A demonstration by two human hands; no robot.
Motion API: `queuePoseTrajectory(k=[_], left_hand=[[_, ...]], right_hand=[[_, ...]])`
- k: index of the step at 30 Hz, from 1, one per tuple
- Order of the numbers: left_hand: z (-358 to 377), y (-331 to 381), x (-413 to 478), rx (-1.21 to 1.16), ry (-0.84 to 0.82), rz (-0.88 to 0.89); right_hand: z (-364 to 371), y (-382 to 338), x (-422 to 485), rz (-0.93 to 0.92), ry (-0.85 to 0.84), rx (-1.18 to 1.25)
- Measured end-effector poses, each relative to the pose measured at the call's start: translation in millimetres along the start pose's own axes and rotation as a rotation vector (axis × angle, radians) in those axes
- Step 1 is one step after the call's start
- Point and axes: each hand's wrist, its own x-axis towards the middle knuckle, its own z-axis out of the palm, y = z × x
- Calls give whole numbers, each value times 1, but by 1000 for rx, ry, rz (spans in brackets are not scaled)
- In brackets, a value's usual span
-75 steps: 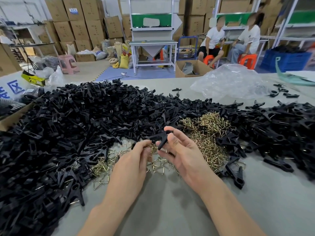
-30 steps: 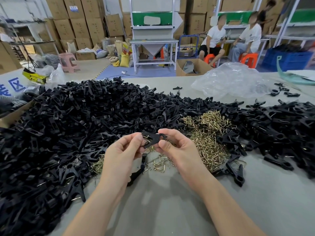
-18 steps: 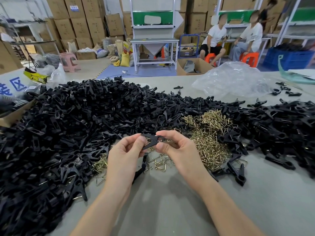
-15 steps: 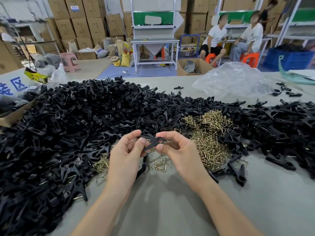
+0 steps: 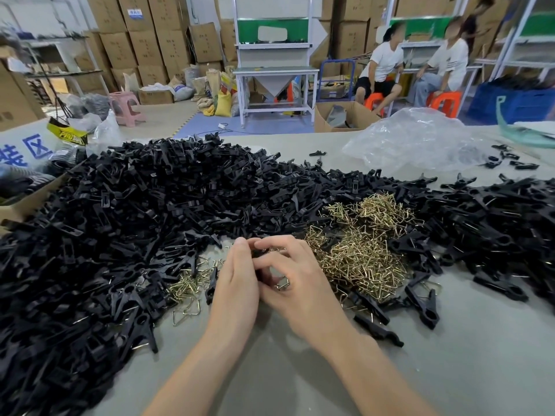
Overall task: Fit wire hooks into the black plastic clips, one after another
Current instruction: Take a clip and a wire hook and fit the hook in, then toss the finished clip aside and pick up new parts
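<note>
Before the clip heap (image 5: 120, 235) | left hand (image 5: 237, 283) and right hand (image 5: 300, 291) both pinch one black clip (image 5: 259, 253) | one wire hook (image 5: 282, 285) visible

Your left hand (image 5: 237, 283) and right hand (image 5: 300, 280) press together, forearms converging, curled fingers pinching a black plastic clip (image 5: 257, 253) between them.

Grey table (image 5: 480, 370) bearing a heap of black clips (image 5: 120, 220), brass-coloured hooks (image 5: 360, 253) and a clear bag (image 5: 414, 142).

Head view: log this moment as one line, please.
step: fitting hook | left hand grips black clip, mostly hidden | right hand pinches wire hook | seated: cannot tell | hook pile beside right hand
</note>
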Motion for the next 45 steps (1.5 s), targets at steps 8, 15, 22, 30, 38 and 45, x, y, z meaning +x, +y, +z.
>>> queuePoseTrajectory(k=[8,15,22,30,38,45], left_hand=[[0,-4,0,56,-53,121],[-13,-8,4,175,-11,157],[-20,-14,3,963,-42,371],[-17,-23,9,1361,-114,277],[-23,-28,22,1290,5,381],[-20,-23,81,1390,-158,270]], right_hand=[[-1,4,-2,4,9,-12],[-7,5,-1,33,59,33],[-118,26,34,452,799,959],[-176,41,45,501,764,1446],[-32,28,21,385,173,201],[-10,39,6,72,-37,-531]])
